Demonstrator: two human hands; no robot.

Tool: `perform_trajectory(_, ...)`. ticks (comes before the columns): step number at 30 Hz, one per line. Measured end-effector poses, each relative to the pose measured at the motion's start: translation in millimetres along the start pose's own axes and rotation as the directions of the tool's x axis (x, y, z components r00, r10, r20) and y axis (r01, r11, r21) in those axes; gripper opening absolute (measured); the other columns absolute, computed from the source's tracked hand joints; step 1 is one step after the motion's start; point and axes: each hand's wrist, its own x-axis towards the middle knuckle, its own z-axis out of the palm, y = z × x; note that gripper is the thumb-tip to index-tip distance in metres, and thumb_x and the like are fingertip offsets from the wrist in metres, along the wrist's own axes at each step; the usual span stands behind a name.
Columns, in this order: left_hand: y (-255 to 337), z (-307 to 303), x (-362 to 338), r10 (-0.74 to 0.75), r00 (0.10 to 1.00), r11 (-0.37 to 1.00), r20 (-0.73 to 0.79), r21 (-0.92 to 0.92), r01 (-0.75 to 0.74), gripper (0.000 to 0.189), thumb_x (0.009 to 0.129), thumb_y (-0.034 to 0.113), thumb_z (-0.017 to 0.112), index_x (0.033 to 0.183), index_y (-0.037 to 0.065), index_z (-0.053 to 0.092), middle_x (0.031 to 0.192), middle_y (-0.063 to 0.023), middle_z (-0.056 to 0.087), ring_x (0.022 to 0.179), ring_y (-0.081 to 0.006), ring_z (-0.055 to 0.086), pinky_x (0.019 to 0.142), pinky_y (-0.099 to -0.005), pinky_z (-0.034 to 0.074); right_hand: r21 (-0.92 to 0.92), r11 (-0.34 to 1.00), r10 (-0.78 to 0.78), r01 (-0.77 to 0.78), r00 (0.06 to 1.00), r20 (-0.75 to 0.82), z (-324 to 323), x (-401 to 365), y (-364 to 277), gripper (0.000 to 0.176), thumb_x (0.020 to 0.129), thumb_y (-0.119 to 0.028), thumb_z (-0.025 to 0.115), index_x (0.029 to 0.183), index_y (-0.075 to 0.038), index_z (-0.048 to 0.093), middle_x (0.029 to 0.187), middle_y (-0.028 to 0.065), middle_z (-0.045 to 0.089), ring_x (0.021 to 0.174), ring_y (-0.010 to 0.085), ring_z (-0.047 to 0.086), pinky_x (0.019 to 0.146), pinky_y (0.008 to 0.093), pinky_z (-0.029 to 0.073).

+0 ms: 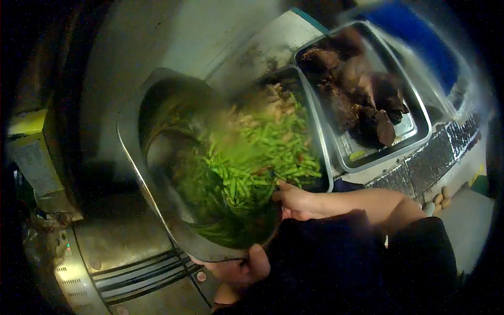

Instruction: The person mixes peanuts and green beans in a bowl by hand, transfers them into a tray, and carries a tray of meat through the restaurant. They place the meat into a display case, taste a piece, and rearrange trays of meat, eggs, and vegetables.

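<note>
A large metal pot [148,207] is tipped in front of me, with a wide silver rim. My left hand [244,266] is closed on its near rim, thumb on top. My right hand [296,202] has its fingers curled at the pot's right edge. Cut green beans [244,176] spread from inside the pot toward a rectangular metal tray [326,168] behind it. Paler brownish pieces lie among the far beans. Steam or lens haze blurs the middle, so the line between pot and tray is hard to make out.
A second metal tray [428,123] at the back right holds dark chunks that look like cooked meat. Small brown oval things [442,199] lie on the counter at right. A vented metal appliance [76,278] and a yellow-and-grey box [39,157] stand at left.
</note>
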Motion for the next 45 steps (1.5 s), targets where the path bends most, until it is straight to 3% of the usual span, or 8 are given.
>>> perform_trajectory(6, -3.2, -10.2, -2.9, 0.059, 0.952, 0.996, 0.301, 0.04, -0.074, 0.051, 0.076, 0.033, 0.052, 0.121, 0.008, 0.052, 0.125, -0.0104, 0.053, 0.116, -0.0312, 0.047, 0.098, -0.0445, 0.036, 0.084, 0.996, 0.031, -0.033, 0.999, 0.029, 7.5, 1.6, -11.1, 0.035, 0.09, -0.005, 0.043, 0.123, -0.016, 0.038, 0.098, 0.0085, 0.061, 0.076, 0.0206, 0.064, 0.051, 0.0318, 0.054)
perform_trajectory(11, -2.4, -11.1, -5.3, 0.053, 0.898, 0.993, 0.437, 0.076, -0.095, 0.053, 0.075, 0.033, 0.05, 0.123, 0.009, 0.05, 0.126, -0.0086, 0.053, 0.115, -0.0298, 0.049, 0.097, -0.0424, 0.039, -0.018, 1.0, -0.006, 0.006, 0.999, -0.039, 30.3, -15.3, -23.7, 0.034, 0.097, -0.027, 0.038, 0.122, -0.006, 0.045, 0.104, 0.0153, 0.06, 0.083, 0.0317, 0.062, 0.064, 0.0433, 0.056)
perform_trajectory(13, -3.3, -10.8, -4.4, 0.05, 0.877, 0.989, 0.477, 0.097, -0.109, 0.054, 0.075, 0.033, 0.049, 0.124, 0.01, 0.049, 0.126, -0.0083, 0.052, 0.115, -0.0297, 0.049, 0.098, -0.0419, 0.039, -0.062, 0.997, -0.058, 0.056, 0.998, -0.036, 18.6, -3.9, -10.9, 0.03, 0.095, -0.024, 0.044, 0.12, -0.006, 0.046, 0.103, 0.0159, 0.06, 0.085, 0.0307, 0.062, 0.065, 0.0419, 0.056)
perform_trajectory(21, 10.1, -20.3, 9.3, 0.024, 0.846, 0.996, 0.533, 0.055, -0.063, 0.054, 0.074, 0.029, 0.051, 0.124, 0.008, 0.048, 0.124, -0.0107, 0.052, 0.112, -0.03, 0.049, 0.095, -0.0421, 0.041, -0.129, 0.991, -0.02, 0.03, 0.997, 0.079, 0.5, 27.7, 3.3, 0.026, 0.092, -0.028, 0.053, 0.096, -0.004, 0.06, 0.073, 0.0064, 0.06, 0.048, 0.017, 0.052, 0.035, 0.0324, 0.039)
perform_trajectory(28, -3.1, -24.2, -15.4, 0.01, 0.97, 0.998, 0.243, 0.06, -0.025, 0.052, 0.073, 0.024, 0.054, 0.121, 0.005, 0.048, 0.12, -0.0125, 0.053, 0.106, -0.0294, 0.051, 0.091, -0.042, 0.044, 0.026, 0.994, -0.113, 0.11, 0.976, 0.185, 19.7, 20.7, -9.8, 0.039, 0.091, -0.04, 0.053, 0.104, -0.003, 0.053, 0.088, 0.0085, 0.059, 0.067, 0.0168, 0.055, 0.048, 0.034, 0.045)
perform_trajectory(32, -15.2, -20.3, -35.2, -0.026, 0.996, 0.999, -0.088, 0.043, 0.03, 0.051, 0.073, 0.021, 0.056, 0.12, 0.004, 0.048, 0.118, -0.0135, 0.054, 0.103, -0.029, 0.053, 0.088, -0.0419, 0.046, -0.243, 0.956, -0.144, 0.166, 0.984, 0.106, 15.3, 34.8, -7.2, 0.039, 0.091, -0.041, 0.053, 0.107, -0.006, 0.047, 0.098, 0.0094, 0.056, 0.082, 0.0192, 0.055, 0.06, 0.0349, 0.048)
perform_trajectory(37, -38.2, -17.1, -52.4, -0.062, 0.89, 0.996, -0.452, 0.03, 0.084, 0.049, 0.072, 0.017, 0.058, 0.118, 0.002, 0.049, 0.115, -0.0148, 0.055, 0.098, -0.0286, 0.054, 0.085, -0.0418, 0.048, -0.083, 0.991, -0.101, 0.109, 0.99, 0.1, 36.1, 15.7, -18.0, 0.034, 0.089, -0.033, 0.056, 0.108, -0.007, 0.044, 0.101, 0.0084, 0.056, 0.085, 0.0202, 0.055, 0.063, 0.0334, 0.049)
perform_trajectory(45, -92.3, -29.0, -50.2, -0.172, 0.673, 0.982, -0.719, -0.07, 0.177, 0.047, 0.072, 0.011, 0.061, 0.115, -0.001, 0.049, 0.11, -0.0168, 0.057, 0.091, -0.0279, 0.057, 0.08, -0.0417, 0.052, -0.23, 0.908, -0.295, 0.351, 0.924, 0.245, 44.4, 43.8, -8.1, 0.05, 0.084, -0.019, 0.057, 0.128, -0.009, 0.035, 0.119, 0.0097, 0.05, 0.098, 0.0211, 0.054, 0.062, 0.0355, 0.052)
